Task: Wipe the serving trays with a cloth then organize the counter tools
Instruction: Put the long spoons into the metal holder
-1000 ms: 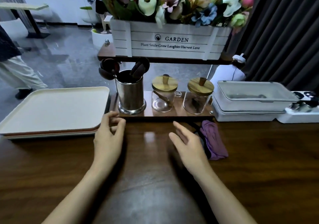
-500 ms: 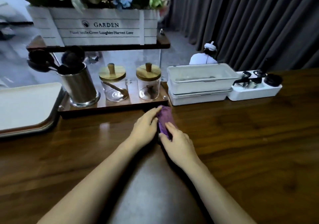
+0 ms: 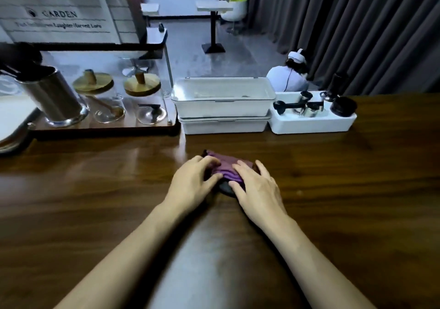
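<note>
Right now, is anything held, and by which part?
The cloth, bunched on the table. The left hand grips its left end with curled fingers; the right hand lies on its right end, grip unclear.
</note>
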A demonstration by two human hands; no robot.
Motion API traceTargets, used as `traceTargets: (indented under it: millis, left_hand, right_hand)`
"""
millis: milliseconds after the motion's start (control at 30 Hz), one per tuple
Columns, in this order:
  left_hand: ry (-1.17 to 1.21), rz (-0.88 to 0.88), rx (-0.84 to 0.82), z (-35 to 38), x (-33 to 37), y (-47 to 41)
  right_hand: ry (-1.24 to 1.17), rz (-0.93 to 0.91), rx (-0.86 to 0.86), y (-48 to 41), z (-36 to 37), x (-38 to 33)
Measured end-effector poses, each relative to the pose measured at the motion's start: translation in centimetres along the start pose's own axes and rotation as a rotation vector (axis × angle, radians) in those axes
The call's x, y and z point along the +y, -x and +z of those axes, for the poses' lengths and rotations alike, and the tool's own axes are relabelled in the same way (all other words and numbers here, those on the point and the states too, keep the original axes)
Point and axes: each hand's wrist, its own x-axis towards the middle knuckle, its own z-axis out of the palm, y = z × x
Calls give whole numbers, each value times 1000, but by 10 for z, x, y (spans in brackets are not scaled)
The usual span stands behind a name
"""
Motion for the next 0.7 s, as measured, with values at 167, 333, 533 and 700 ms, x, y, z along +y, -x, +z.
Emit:
traceTargets:
  millis: [167,333,533,700]
  left_hand:
    - [-54,68,44,25,13,-13]
    - [0,104,66,49,25,-30]
    - [-86,160,45,63,29,-57]
    - [-86,144,72,71,28,-73]
  right_hand:
    - [3,-68,73,-11,-5,44]
    - [-1,-55,130,-33,-10,69]
    - [-29,-31,148,-54,-14,85]
    - [-57,-42,140,-69,-15,95]
